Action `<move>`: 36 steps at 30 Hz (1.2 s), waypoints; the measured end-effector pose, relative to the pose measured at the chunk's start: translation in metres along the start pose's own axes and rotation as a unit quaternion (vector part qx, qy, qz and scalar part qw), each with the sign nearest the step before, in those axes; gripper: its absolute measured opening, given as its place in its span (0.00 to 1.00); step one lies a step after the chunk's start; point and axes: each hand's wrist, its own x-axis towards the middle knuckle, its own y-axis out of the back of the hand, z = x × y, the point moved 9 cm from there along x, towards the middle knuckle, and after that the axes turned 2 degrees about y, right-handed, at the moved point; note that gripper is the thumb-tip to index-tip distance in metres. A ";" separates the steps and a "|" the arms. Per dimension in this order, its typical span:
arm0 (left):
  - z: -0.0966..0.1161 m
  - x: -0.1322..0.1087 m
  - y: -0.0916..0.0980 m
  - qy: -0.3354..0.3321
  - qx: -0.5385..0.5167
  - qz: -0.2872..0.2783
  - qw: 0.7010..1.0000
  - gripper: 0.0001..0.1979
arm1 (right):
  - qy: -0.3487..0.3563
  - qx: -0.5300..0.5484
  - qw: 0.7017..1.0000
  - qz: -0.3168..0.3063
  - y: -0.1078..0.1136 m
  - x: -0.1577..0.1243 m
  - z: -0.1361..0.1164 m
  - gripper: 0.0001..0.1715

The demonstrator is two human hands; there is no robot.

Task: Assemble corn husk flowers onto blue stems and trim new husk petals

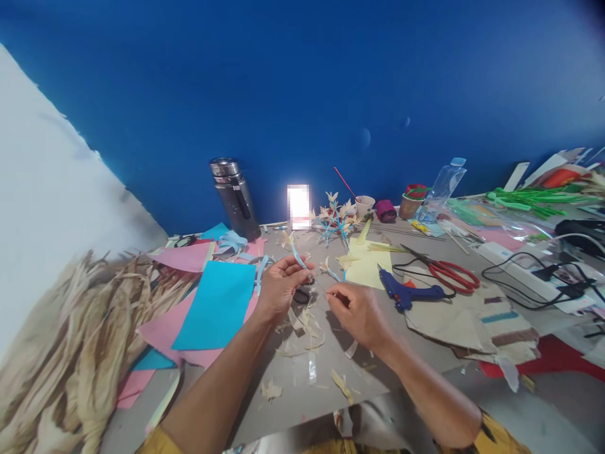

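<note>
My left hand pinches a small flower stem wrapped in light blue paper, with a pale, dry-looking bloom at its upper end. To the right, my right hand is closed, thumb against the fingers; whatever it may hold is too small to make out. Just beyond it lies another pale flower with a blue stem. A bunch of similar pale flowers on blue stems stands at the back. Dry, husk-like scraps are scattered on the table between and below my hands.
Dried husks and blue paper over pink sheets lie left. At the back stand a dark flask and paper cup. On the right are a blue glue gun, red-handled scissors and a corded power strip.
</note>
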 end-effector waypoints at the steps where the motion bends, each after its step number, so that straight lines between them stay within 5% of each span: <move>1: 0.000 0.000 0.000 -0.002 0.002 0.001 1.000 0.22 | 0.002 0.000 1.000 0.002 0.000 0.000 0.000 0.10; 13: -0.001 0.001 0.003 -0.001 0.016 0.011 1.000 0.22 | 0.008 0.029 1.000 0.004 0.007 -0.003 -0.005 0.11; 25: -0.007 -0.006 -0.010 0.030 0.027 -0.051 0.998 0.17 | -0.012 0.010 1.000 0.004 0.002 0.003 0.002 0.11; 36: -0.010 -0.002 -0.003 0.033 0.010 -0.016 0.999 0.22 | 0.004 0.027 1.000 0.011 0.009 0.000 -0.006 0.11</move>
